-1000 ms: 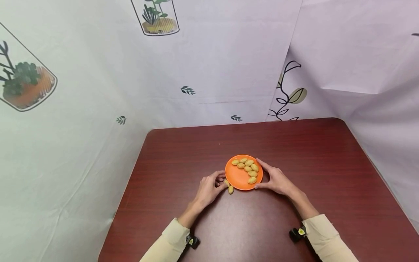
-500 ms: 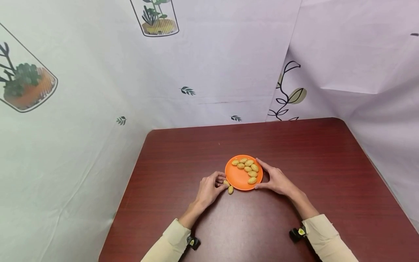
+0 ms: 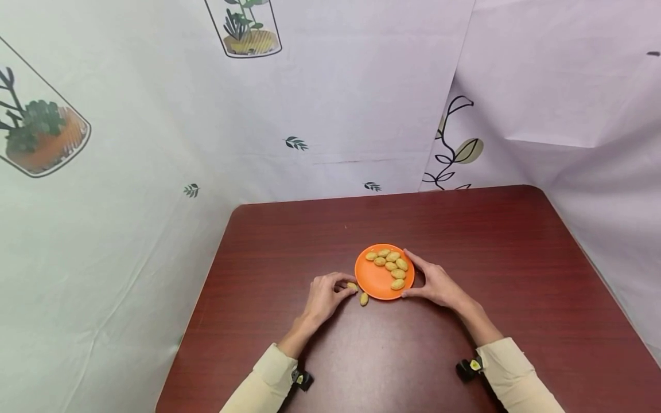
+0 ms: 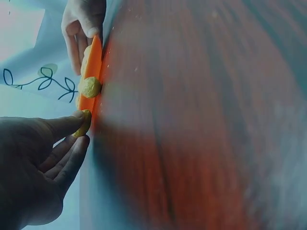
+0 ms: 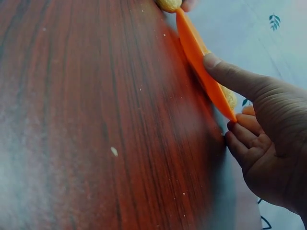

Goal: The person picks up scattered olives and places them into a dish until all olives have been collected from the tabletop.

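Observation:
An orange plate (image 3: 373, 281) lies on the table, with several tan, wrinkled peanuts (image 3: 393, 256) in their shells along its far and right side. My left hand (image 3: 321, 297) is just left of the plate and pinches one peanut (image 4: 83, 125) between thumb and fingertips, beside the rim. Another peanut (image 3: 364, 299) lies on the table by the plate's near-left edge. On the right, my right hand (image 3: 438, 284) holds the plate's rim between its spread thumb and fingers, as the right wrist view also shows. The left wrist view hides most peanuts behind the plate's side.
The dark red wooden table (image 3: 444, 223) reaches back to a white cloth wall (image 3: 341, 103) printed with plants. Another cloth wall stands close along the left edge. Small pale crumbs (image 5: 114, 151) lie on the table in the right wrist view.
My left hand has moved slightly left, and the pinched peanut has come away from the plate's rim and from the loose peanut. The right hand and the plate stay in place.

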`<state>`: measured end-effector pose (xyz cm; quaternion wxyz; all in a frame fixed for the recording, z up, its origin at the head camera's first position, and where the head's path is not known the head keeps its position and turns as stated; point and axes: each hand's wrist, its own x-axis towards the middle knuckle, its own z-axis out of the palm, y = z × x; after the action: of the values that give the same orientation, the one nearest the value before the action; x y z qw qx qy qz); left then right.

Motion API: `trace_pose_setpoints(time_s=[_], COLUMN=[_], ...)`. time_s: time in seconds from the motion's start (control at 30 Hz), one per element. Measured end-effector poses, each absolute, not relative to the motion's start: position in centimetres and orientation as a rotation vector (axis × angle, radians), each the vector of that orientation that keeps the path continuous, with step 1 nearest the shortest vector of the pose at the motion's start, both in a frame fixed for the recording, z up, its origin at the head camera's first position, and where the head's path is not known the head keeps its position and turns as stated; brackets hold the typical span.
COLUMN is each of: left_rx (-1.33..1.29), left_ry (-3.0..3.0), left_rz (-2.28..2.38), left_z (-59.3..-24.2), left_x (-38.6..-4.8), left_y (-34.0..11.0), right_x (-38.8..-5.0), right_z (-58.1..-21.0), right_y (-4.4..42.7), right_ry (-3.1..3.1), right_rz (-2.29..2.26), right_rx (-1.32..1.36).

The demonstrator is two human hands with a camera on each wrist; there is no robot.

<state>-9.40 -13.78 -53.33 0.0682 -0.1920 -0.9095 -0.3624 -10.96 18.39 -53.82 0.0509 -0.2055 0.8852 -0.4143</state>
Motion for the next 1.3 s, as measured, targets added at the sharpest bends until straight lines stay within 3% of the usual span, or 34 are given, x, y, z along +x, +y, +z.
trace_pose_setpoints(time_s=[0.47,1.3], left_rx=[-0.546,-0.684], left_ry=[-2.678,-2.79], left_rz=[-1.078,-1.04], left_z=[-51.8,-52.5], left_x=[-10.7,-12.2], left_y=[-14.0,-6.9], right_x=[-11.0,-11.0], right_z=[-53.8,-53.9], right_y=[18.5,18.4], right_ry=[2.699,2.687], right_rz=[-1.267,-1.269], right_rx=[-0.638,-0.636])
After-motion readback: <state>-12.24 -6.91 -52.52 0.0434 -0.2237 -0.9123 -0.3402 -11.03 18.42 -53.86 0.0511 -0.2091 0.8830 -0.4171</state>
